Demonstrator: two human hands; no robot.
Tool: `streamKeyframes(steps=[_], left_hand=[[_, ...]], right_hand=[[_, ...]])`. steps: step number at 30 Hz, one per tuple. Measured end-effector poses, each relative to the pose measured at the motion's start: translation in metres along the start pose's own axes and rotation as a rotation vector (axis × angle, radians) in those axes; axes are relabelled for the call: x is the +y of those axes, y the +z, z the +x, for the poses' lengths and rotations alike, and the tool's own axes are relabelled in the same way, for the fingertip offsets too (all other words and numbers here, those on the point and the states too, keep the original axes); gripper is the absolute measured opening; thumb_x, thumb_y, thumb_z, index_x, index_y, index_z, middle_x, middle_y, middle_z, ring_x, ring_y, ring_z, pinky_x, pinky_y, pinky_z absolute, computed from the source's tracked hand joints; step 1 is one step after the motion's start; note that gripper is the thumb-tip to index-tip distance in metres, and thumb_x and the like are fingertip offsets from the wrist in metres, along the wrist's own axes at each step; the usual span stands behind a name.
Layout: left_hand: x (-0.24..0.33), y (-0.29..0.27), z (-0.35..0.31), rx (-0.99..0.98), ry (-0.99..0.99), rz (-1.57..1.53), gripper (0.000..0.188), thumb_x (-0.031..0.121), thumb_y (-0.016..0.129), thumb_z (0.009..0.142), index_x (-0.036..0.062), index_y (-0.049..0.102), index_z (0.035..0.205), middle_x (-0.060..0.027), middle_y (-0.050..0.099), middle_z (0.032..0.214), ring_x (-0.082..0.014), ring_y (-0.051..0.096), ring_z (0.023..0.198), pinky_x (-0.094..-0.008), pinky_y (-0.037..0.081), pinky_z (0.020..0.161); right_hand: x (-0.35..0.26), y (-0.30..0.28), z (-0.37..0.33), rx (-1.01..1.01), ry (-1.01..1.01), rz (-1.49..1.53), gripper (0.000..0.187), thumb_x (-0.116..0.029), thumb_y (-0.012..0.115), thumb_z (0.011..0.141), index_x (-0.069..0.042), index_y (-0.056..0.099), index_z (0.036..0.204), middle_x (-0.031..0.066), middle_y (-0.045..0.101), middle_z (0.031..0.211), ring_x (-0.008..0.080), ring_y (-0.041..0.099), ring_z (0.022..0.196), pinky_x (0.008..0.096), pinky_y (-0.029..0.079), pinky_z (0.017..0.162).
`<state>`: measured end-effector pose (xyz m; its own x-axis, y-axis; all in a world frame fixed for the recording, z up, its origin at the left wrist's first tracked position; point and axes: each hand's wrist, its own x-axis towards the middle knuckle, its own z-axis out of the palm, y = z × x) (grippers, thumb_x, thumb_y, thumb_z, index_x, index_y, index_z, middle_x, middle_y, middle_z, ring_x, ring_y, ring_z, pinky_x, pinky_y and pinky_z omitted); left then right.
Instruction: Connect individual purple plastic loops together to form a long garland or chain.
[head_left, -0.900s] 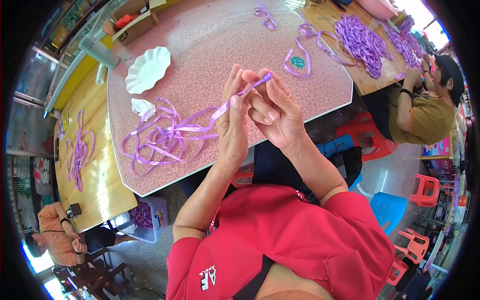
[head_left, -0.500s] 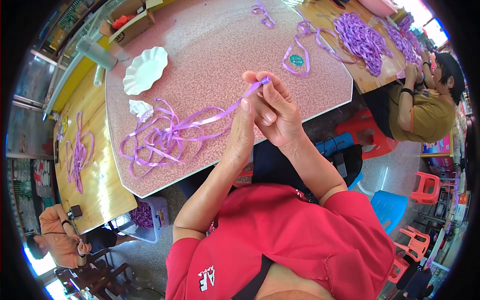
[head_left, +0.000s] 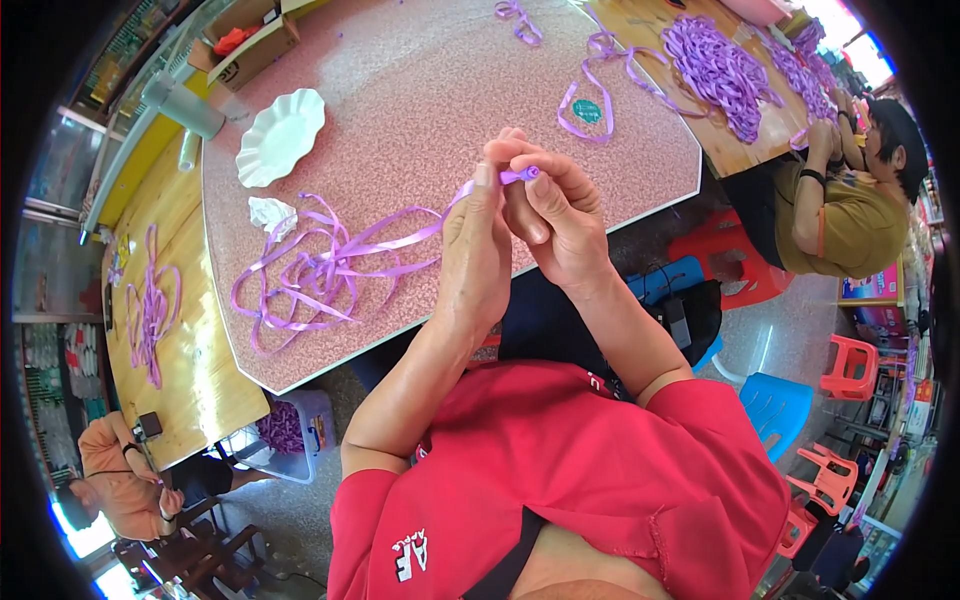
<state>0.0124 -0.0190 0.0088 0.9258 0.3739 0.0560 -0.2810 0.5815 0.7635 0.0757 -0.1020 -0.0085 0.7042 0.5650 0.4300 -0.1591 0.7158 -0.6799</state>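
The person's 2 hands are held close together above the near edge of the pink desk [head_left: 420,100]. The right hand [head_left: 572,228] pinches the small rolled tip of a purple ribbon [head_left: 528,174] between thumb and forefinger, while the left hand [head_left: 474,255] presses its thumb over the strip just beside that roll. From there the ribbon runs left, down to a loose tangle [head_left: 325,265] lying on the desk. Just beyond the tangle sits a crumpled white tissue [head_left: 271,216], with a white scalloped plate [head_left: 281,138] behind. Farther right, another ribbon strand [head_left: 563,113] curves beside a round green patch [head_left: 587,111].
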Motion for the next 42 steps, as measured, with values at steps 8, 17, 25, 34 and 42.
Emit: streamKeyframes(steps=[8, 17, 25, 34, 42], left_hand=[[0.03, -0.034, 0.008, -0.013, 0.1, -0.059, 0.051, 0.035, 0.033, 0.106, -0.0038, 0.045, 0.138, -0.0211, 0.05, 0.14, -0.0319, 0.048, 0.132, -0.0457, 0.034, 0.113], [0.086, -0.122, 0.022, 0.173, 0.258, 0.141, 0.049, 0.033, 0.035, 0.106, -0.0048, 0.046, 0.136, -0.0215, 0.057, 0.133, -0.0316, 0.056, 0.124, -0.0438, 0.042, 0.107], [0.095, -0.157, 0.018, 0.251, 0.332, 0.183, 0.049, 0.032, 0.036, 0.107, -0.0054, 0.048, 0.135, -0.0213, 0.059, 0.131, -0.0308, 0.058, 0.121, -0.0423, 0.044, 0.104], [0.096, -0.147, 0.0, 0.238, 0.289, 0.24, 0.049, 0.033, 0.038, 0.106, -0.0064, 0.049, 0.134, -0.02, 0.06, 0.129, -0.0284, 0.059, 0.12, -0.0394, 0.045, 0.103], [0.075, -0.08, -0.018, 0.004, 0.161, 0.772, 0.048, 0.034, 0.041, 0.107, -0.0057, 0.061, 0.125, -0.012, 0.07, 0.116, -0.0147, 0.062, 0.103, -0.0311, 0.046, 0.094]], right_hand=[[-0.016, -0.021, 0.0, 0.088, 0.035, 0.371, 0.025, -0.021, 0.059, 0.098, -0.009, 0.063, 0.119, 0.0093, 0.061, 0.126, 0.0145, 0.057, 0.091, 0.0297, 0.048, 0.074], [-0.1, -0.15, -0.008, 0.251, -0.167, 0.509, 0.028, -0.009, 0.052, 0.098, 0.004, 0.053, 0.123, 0.0166, 0.052, 0.136, 0.0333, 0.041, 0.136, 0.0581, 0.022, 0.118], [-0.136, -0.225, -0.043, 0.396, -0.257, 0.5, 0.016, 0.0, 0.054, 0.096, 0.007, 0.054, 0.11, 0.017, 0.062, 0.105, 0.0276, 0.061, 0.105, 0.0512, 0.036, 0.113], [-0.149, -0.231, -0.038, 0.489, -0.327, 0.595, 0.007, 0.001, 0.053, 0.097, 0.003, 0.052, 0.103, 0.0056, 0.044, 0.086, 0.0153, 0.042, 0.069, 0.0275, 0.041, 0.064], [-0.064, -0.064, 0.014, 0.365, -0.016, -0.37, 0.035, -0.002, 0.054, 0.095, -0.002, 0.056, 0.13, 0.0017, 0.06, 0.088, 0.003, 0.041, 0.059, 0.018, 0.028, 0.048]])
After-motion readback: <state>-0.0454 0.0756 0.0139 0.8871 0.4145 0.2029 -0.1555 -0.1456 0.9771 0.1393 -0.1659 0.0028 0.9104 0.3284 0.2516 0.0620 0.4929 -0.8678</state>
